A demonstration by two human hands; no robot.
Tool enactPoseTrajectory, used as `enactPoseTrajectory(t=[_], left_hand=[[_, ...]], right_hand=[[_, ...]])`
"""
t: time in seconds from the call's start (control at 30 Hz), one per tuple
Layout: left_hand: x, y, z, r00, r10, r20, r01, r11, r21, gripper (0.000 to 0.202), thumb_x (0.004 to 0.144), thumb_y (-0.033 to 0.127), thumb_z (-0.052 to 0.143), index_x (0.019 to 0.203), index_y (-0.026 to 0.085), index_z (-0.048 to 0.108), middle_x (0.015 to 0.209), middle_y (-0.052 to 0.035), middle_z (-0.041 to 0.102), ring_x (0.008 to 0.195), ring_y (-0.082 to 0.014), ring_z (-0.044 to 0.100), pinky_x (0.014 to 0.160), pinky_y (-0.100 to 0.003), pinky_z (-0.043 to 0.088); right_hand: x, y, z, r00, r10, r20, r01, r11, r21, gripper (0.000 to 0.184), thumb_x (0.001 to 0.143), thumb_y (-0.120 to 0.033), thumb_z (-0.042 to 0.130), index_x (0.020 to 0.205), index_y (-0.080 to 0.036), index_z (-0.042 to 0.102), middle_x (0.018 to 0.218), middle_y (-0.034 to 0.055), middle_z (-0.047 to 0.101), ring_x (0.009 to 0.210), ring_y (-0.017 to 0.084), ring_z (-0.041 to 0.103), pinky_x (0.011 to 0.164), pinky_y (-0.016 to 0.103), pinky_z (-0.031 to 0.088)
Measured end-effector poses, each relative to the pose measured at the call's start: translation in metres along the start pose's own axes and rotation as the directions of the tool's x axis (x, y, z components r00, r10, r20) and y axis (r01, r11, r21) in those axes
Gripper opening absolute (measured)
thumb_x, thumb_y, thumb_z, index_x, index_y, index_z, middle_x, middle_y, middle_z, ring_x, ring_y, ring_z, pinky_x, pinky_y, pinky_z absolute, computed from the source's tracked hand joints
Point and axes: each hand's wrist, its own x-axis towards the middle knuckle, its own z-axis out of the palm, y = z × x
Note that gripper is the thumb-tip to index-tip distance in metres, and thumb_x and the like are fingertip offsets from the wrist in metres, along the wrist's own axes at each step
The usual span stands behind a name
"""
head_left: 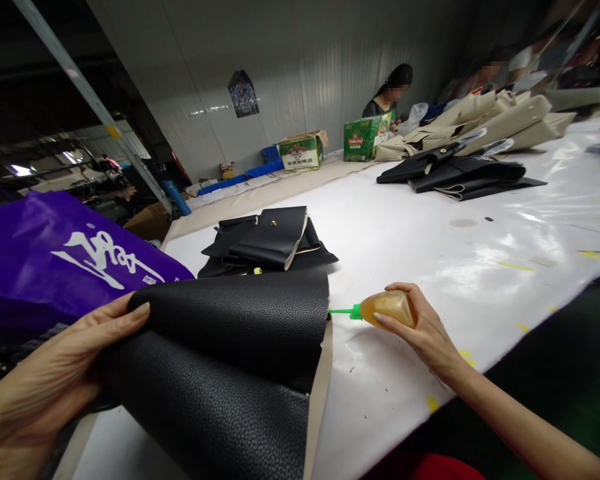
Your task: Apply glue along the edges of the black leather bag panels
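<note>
A large black leather-like piece (220, 360), grained outside and pale beige inside, is gripped along its left side by my left hand (87, 340). It is folded over, with its raw edge facing right. My right hand (423, 327) is closed around a glue bottle (390, 309) of amber liquid, tipped on its side. The bottle's thin green nozzle points left, its tip at the edge of the black piece; whether glue is coming out cannot be made out. Just beyond lies a stack of black pieces (275, 237) with small gold-coloured fittings.
A purple bag (55, 260) with white lettering is at the left. Across the white table (410, 233) lie more black pieces (460, 173) and a beige pile (500, 120). Green cardboard boxes (363, 140) stand near a seated person (383, 100).
</note>
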Motion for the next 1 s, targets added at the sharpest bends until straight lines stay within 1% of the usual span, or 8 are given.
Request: enactPoseTrajectory(t=[0.13, 0.23, 0.43, 0.57, 0.7, 0.8, 0.9, 1.0], left_hand=[[0.001, 0.0, -0.001, 1.0, 0.004, -0.004, -0.004, 1.0, 0.01, 0.058, 0.037, 0.017, 0.093, 0.092, 0.025, 0.074, 0.088, -0.0085, 0.076, 0.056, -0.0271, 0.07, 0.05, -0.036, 0.059], [0.002, -0.002, -0.003, 1.0, 0.007, -0.001, -0.007, 1.0, 0.02, 0.056, 0.041, 0.021, 0.093, 0.093, 0.025, 0.074, 0.089, -0.0086, 0.076, 0.055, -0.0264, 0.07, 0.051, -0.035, 0.06], [-0.001, -0.005, -0.004, 1.0, 0.004, -0.006, -0.004, 1.0, 0.028, 0.052, 0.043, 0.025, 0.093, 0.092, 0.026, 0.074, 0.089, -0.0099, 0.076, 0.057, -0.0273, 0.07, 0.05, -0.035, 0.059], [-0.004, -0.003, 0.0, 1.0, 0.007, -0.006, -0.007, 1.0, 0.01, 0.046, 0.045, 0.024, 0.092, 0.088, 0.026, 0.074, 0.088, -0.0082, 0.076, 0.054, -0.0239, 0.069, 0.048, -0.03, 0.058], [-0.002, -0.003, 0.0, 1.0, 0.0, -0.009, 0.0, 1.0, 0.012, 0.049, 0.044, 0.023, 0.092, 0.089, 0.025, 0.074, 0.086, -0.0076, 0.076, 0.054, -0.0248, 0.069, 0.048, -0.032, 0.058], [-0.003, -0.002, 0.001, 1.0, 0.0, -0.01, 0.0, 1.0, 0.009, 0.048, 0.043, 0.023, 0.092, 0.088, 0.025, 0.074, 0.084, -0.0072, 0.076, 0.053, -0.0258, 0.069, 0.048, -0.033, 0.059], [-0.007, 0.0, 0.006, 1.0, 0.009, -0.006, -0.009, 1.0, 0.005, 0.043, 0.046, 0.022, 0.09, 0.086, 0.025, 0.075, 0.083, -0.0062, 0.076, 0.053, -0.0244, 0.069, 0.048, -0.031, 0.059], [-0.009, 0.0, 0.007, 1.0, 0.01, -0.006, -0.01, 1.0, 0.004, 0.042, 0.046, 0.023, 0.09, 0.085, 0.025, 0.075, 0.083, -0.0056, 0.076, 0.053, -0.0238, 0.069, 0.048, -0.03, 0.059]], right_hand=[[-0.003, 0.003, -0.001, 0.999, -0.018, 0.043, 0.018, 1.0, -0.008, 0.049, 0.08, -0.055, 0.069, 0.114, -0.029, 0.046, 0.097, 0.0006, 0.057, 0.08, 0.022, 0.058, 0.073, 0.035, 0.047], [-0.008, 0.006, -0.003, 0.996, -0.027, 0.083, 0.028, 1.0, -0.008, 0.048, 0.08, -0.054, 0.069, 0.114, -0.029, 0.046, 0.095, 0.0, 0.057, 0.08, 0.021, 0.058, 0.073, 0.034, 0.047], [0.0, 0.001, -0.001, 1.0, -0.018, -0.009, 0.018, 1.0, 0.01, 0.05, 0.078, -0.055, 0.07, 0.114, -0.029, 0.047, 0.095, 0.0002, 0.057, 0.079, 0.021, 0.058, 0.071, 0.033, 0.047], [0.001, -0.001, 0.0, 1.0, -0.011, 0.018, 0.011, 1.0, 0.008, 0.049, 0.079, -0.056, 0.069, 0.113, -0.029, 0.047, 0.092, -0.0002, 0.057, 0.077, 0.021, 0.058, 0.071, 0.034, 0.047], [-0.004, 0.004, -0.002, 0.998, -0.03, 0.061, 0.03, 1.0, 0.0, 0.049, 0.08, -0.054, 0.069, 0.114, -0.028, 0.046, 0.093, 0.0, 0.057, 0.077, 0.021, 0.058, 0.072, 0.034, 0.047], [-0.004, 0.007, -0.003, 0.999, -0.023, 0.032, 0.023, 1.0, 0.011, 0.049, 0.079, -0.054, 0.07, 0.115, -0.029, 0.047, 0.094, 0.0, 0.058, 0.078, 0.021, 0.058, 0.072, 0.033, 0.047], [0.001, 0.006, -0.002, 1.0, -0.01, -0.009, 0.01, 1.0, 0.011, 0.049, 0.079, -0.054, 0.07, 0.115, -0.029, 0.047, 0.097, 0.0006, 0.058, 0.081, 0.022, 0.058, 0.072, 0.033, 0.047], [0.003, 0.006, -0.002, 1.0, -0.013, -0.004, 0.013, 1.0, 0.009, 0.049, 0.079, -0.055, 0.07, 0.114, -0.03, 0.047, 0.098, 0.0008, 0.057, 0.082, 0.022, 0.058, 0.072, 0.034, 0.047]])
